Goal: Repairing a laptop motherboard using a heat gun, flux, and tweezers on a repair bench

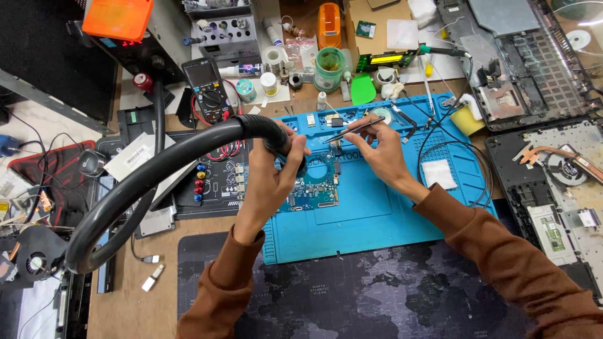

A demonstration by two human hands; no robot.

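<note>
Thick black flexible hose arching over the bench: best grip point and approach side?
Grip the thick black flexible hose near its nozzle end, where the left hand already wraps it. Probably come from below-left, the person's side: the arch rises clear there, and the green circuit board on the blue silicone mat stays uncovered.

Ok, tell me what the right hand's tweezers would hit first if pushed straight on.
Probably the left hand gripping the black hose: the right hand aims its tweezers leftward, though depth is unclear.

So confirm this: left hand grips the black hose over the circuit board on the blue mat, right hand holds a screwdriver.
Not quite. In the head view the right hand holds tweezers, not a screwdriver. The left hand does grip the black hose over the circuit board on the blue mat.
</note>
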